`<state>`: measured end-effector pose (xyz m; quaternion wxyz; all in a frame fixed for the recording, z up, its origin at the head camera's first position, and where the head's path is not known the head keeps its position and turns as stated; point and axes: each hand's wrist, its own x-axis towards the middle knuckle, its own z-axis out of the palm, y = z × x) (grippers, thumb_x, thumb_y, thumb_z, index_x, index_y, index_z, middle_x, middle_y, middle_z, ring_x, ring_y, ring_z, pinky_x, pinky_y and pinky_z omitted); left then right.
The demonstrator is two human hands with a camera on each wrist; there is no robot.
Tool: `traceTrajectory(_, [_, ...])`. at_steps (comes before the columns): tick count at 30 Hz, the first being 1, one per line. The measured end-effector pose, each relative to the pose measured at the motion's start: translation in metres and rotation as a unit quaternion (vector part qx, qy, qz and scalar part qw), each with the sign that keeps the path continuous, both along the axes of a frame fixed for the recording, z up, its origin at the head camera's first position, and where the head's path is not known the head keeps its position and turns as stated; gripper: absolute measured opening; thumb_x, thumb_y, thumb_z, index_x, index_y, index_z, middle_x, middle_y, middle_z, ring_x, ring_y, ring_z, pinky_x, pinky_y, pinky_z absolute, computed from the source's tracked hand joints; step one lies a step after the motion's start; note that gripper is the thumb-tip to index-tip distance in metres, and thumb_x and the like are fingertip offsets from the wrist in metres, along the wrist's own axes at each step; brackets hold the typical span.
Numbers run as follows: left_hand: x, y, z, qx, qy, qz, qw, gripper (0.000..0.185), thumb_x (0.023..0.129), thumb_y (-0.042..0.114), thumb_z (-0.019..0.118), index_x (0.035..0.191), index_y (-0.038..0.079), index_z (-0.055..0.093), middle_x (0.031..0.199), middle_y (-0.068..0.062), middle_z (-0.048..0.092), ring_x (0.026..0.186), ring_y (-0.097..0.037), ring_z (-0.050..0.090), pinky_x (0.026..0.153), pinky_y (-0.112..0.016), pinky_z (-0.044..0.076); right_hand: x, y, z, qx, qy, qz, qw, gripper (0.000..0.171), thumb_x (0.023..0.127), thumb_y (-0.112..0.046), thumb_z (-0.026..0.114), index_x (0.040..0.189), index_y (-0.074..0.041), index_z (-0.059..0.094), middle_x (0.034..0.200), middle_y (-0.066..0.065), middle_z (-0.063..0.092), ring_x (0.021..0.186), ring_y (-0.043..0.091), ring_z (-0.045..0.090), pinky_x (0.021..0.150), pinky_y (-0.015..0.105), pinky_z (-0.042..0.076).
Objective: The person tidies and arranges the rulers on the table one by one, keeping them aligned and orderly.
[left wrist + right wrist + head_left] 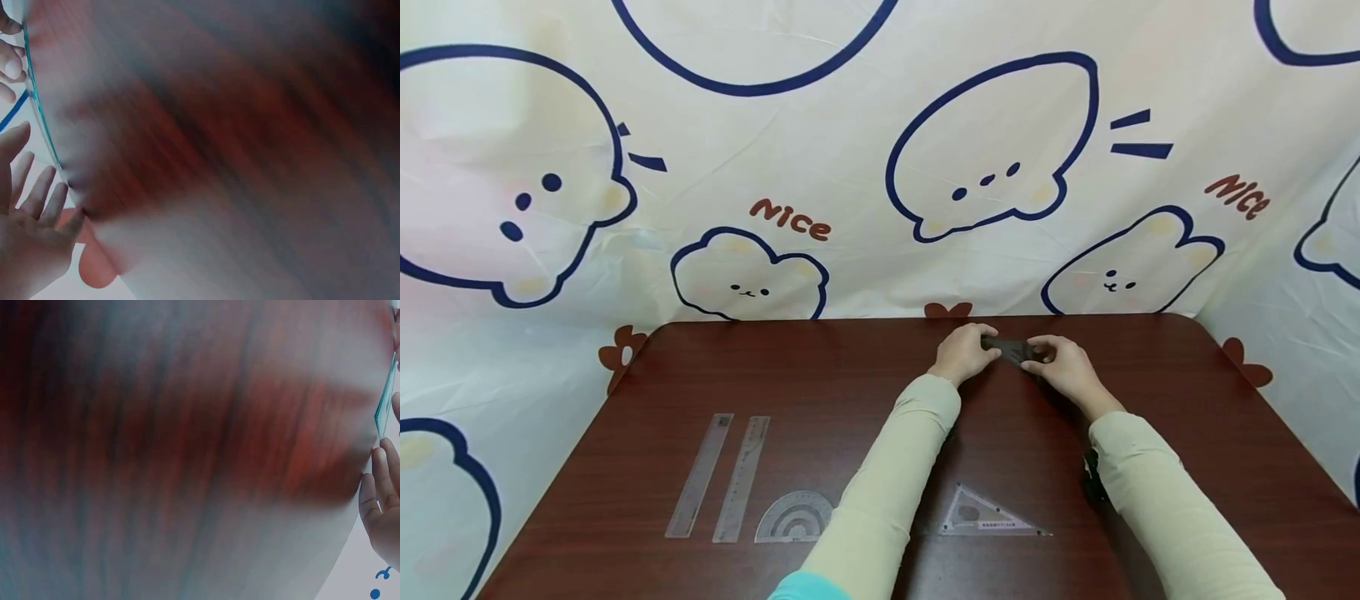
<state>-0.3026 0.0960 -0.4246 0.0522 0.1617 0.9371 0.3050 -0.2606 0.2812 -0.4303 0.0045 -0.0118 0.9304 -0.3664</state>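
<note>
Near the far edge of the table, both hands hold a clear plastic set square point(1013, 351) between them. My left hand point(966, 353) pinches its left end between thumb and fingers. The right hand point(1066, 368) pinches the opposite end. Seen from the left wrist, the plastic's thin teal edge point(41, 119) runs above the left hand point(37, 240), whose other fingers are spread. At the border of the right wrist view, a corner of the set square point(382, 411) shows above the right hand point(384, 512). Fingers hide part of its outline.
Two clear straight rulers point(700, 475) point(741, 479) lie side by side on the left of the brown table point(820, 375). A clear protractor point(793, 518) lies close to the left forearm. Another triangular set square point(985, 515) lies between the forearms. A printed cloth point(850, 167) hangs behind the table.
</note>
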Motion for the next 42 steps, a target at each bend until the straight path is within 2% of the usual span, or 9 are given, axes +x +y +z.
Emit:
traceTrajectory(4, [-0.0014, -0.0021, 0.0002, -0.001, -0.005, -0.006, 1.0000, 0.037, 0.096, 0.028, 0.068, 0.132, 0.022, 0.064, 0.132, 0.004, 0.062, 0.118, -0.016, 0.058, 0.091, -0.033, 0.048, -0.0003, 0.0004, 0.0017, 0.003, -0.003, 0.000, 1.000, 0.048, 0.093, -0.014, 0.070, 0.135, 0.005, 0.054, 0.125, 0.028, 0.057, 0.101, 0.037, 0.055, 0.084, 0.048, 0.046])
traceTrajectory(9, [-0.0019, -0.0049, 0.0009, 0.001, 0.001, -0.010, 0.9999, 0.034, 0.095, 0.023, 0.069, 0.129, 0.018, 0.066, 0.127, 0.003, 0.065, 0.116, -0.015, 0.059, 0.092, -0.030, 0.048, -0.0018, -0.0004, 0.0025, 0.004, -0.009, 0.003, 1.000, 0.049, 0.093, -0.013, 0.070, 0.135, 0.006, 0.053, 0.125, 0.029, 0.057, 0.102, 0.038, 0.055, 0.087, 0.050, 0.045])
traceTrajectory(14, [-0.0008, -0.0055, -0.0009, -0.012, 0.006, -0.008, 0.9999, 0.031, 0.093, 0.023, 0.072, 0.123, 0.018, 0.070, 0.117, 0.004, 0.068, 0.107, -0.013, 0.062, 0.086, -0.026, 0.049, -0.0018, -0.0014, 0.0021, 0.009, -0.013, 0.004, 1.000, 0.049, 0.093, -0.012, 0.070, 0.134, 0.006, 0.054, 0.125, 0.029, 0.057, 0.101, 0.037, 0.054, 0.087, 0.050, 0.044])
traceTrajectory(20, [0.0009, -0.0028, -0.0011, -0.026, 0.012, 0.004, 0.9996, 0.021, 0.091, 0.027, 0.074, 0.111, 0.021, 0.074, 0.095, 0.009, 0.068, 0.094, -0.010, 0.058, 0.076, -0.024, 0.047, -0.0028, -0.0015, 0.0030, 0.011, -0.010, 0.006, 1.000, 0.049, 0.092, -0.011, 0.071, 0.134, 0.007, 0.053, 0.124, 0.029, 0.057, 0.100, 0.036, 0.054, 0.086, 0.049, 0.044])
traceTrajectory(25, [0.0025, -0.0015, 0.0002, -0.021, 0.004, 0.012, 0.9997, 0.016, 0.089, 0.028, 0.077, 0.103, 0.021, 0.077, 0.082, 0.013, 0.066, 0.083, -0.007, 0.059, 0.074, -0.024, 0.047, -0.0041, -0.0013, 0.0018, 0.009, -0.009, 0.004, 1.000, 0.049, 0.092, -0.011, 0.071, 0.134, 0.007, 0.054, 0.125, 0.028, 0.057, 0.100, 0.036, 0.054, 0.086, 0.049, 0.044])
traceTrajectory(30, [0.0036, -0.0021, -0.0011, -0.026, -0.005, 0.015, 0.9995, 0.017, 0.086, 0.031, 0.079, 0.101, 0.023, 0.078, 0.079, 0.015, 0.067, 0.079, -0.004, 0.060, 0.076, -0.026, 0.047, -0.0049, -0.0019, -0.0015, 0.011, -0.020, 0.001, 1.000, 0.050, 0.092, -0.012, 0.071, 0.136, 0.004, 0.053, 0.127, 0.026, 0.055, 0.102, 0.035, 0.053, 0.087, 0.049, 0.043])
traceTrajectory(42, [0.0046, -0.0007, -0.0012, -0.028, -0.004, 0.028, 0.9992, 0.018, 0.085, 0.034, 0.079, 0.101, 0.025, 0.078, 0.078, 0.016, 0.067, 0.085, -0.008, 0.060, 0.086, -0.030, 0.046, -0.0072, -0.0087, 0.0054, 0.002, -0.048, -0.022, 0.999, 0.050, 0.092, -0.009, 0.071, 0.136, 0.006, 0.052, 0.130, 0.030, 0.055, 0.111, 0.040, 0.054, 0.097, 0.053, 0.041])
